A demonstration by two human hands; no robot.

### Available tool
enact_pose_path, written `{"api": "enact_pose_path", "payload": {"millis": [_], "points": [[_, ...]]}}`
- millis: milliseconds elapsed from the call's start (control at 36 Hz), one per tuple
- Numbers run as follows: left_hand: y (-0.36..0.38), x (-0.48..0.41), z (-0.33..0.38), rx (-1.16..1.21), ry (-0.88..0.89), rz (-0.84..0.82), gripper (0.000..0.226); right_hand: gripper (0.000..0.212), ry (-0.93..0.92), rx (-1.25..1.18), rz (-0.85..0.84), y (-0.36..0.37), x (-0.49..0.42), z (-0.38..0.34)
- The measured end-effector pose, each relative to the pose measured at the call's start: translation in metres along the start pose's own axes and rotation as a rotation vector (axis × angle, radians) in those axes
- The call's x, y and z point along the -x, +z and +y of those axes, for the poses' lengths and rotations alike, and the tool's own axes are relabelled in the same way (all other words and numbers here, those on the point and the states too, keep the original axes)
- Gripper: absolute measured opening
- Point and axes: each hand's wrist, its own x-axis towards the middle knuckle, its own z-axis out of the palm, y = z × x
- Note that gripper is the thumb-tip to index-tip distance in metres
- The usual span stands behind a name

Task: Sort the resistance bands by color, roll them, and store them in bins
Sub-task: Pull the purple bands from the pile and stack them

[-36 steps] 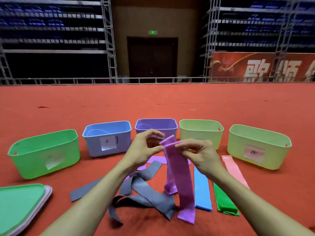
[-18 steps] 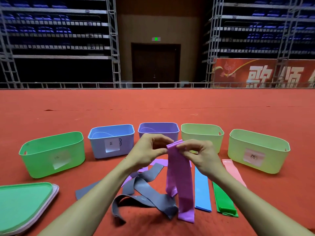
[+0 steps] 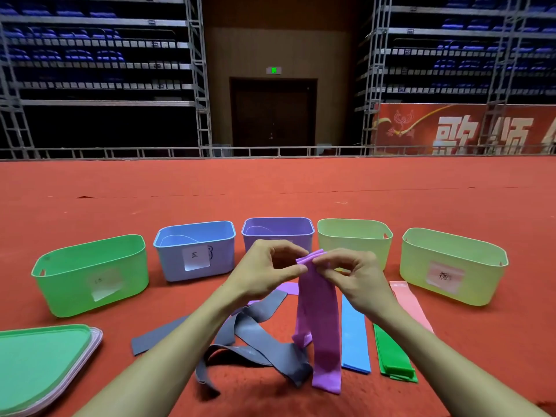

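Above red floor, left hand (image 3: pixel 264 273), right hand (image 3: pixel 352 278) pinch purple band (image 3: pixel 320 320) top.

We see red carpet (image 3: pixel 270 191) underfoot, stacked green and pink lids (image 3: pixel 39 365) at our near left, dark door (image 3: pixel 273 112) ahead, green exit sign (image 3: pixel 273 70) above it, red banner (image 3: pixel 463 127) at right, metal scaffolding (image 3: pixel 197 70).

Lid stack (image 3: pixel 42 362) cut off by left and bottom edges. Purple bin (image 3: pixel 279 230) front wall hidden behind left hand (image 3: pixel 261 275). Green bin (image 3: pixel 69 284) label illegible. Pink band (image 3: pixel 403 292) near end occluded by right forearm (image 3: pixel 436 356).
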Motion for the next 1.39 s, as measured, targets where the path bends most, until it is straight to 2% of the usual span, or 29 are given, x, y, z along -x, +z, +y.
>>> {"api": "enact_pose_path", "payload": {"millis": [167, 306, 528, 722, 889, 1028, 1222, 1306, 1389], "points": [[0.003, -0.003, -0.002, -0.052, 0.031, 0.069, 0.02, 0.024, -0.066, -0.009, 0.033, 0.002, 0.001, 0.005], [0.006, -0.002, 0.0, -0.039, 0.045, 0.086, 0.023, 0.036, -0.089, -0.048, 0.09, 0.001, -0.001, 0.006], [0.008, -0.001, 0.004, 0.027, 0.053, 0.075, 0.022, 0.036, 0.019, -0.254, 0.049, 0.001, -0.001, 0.004], [0.007, -0.006, 0.003, -0.06, 0.062, 0.178, 0.017, 0.029, -0.034, -0.14, 0.043, 0.001, -0.003, 0.008], [0.005, -0.012, 0.007, -0.152, 0.125, 0.261, 0.018, 0.036, -0.083, -0.126, 0.052, 0.0, -0.007, 0.003], [0.003, -0.014, 0.009, -0.198, 0.162, 0.258, 0.021, 0.04, -0.069, -0.094, -0.006, -0.002, -0.007, 0.0], [0.004, -0.018, 0.013, -0.218, 0.224, 0.261, 0.018, 0.032, -0.128, 0.003, 0.019, -0.007, -0.016, -0.006], [0.004, -0.02, 0.015, -0.178, 0.199, 0.285, 0.017, 0.037, -0.123, 0.033, 0.016, -0.01, -0.021, -0.008], [0.008, -0.019, 0.016, -0.126, 0.171, 0.277, 0.026, 0.032, -0.199, 0.084, 0.043, -0.011, -0.027, -0.012]]}}
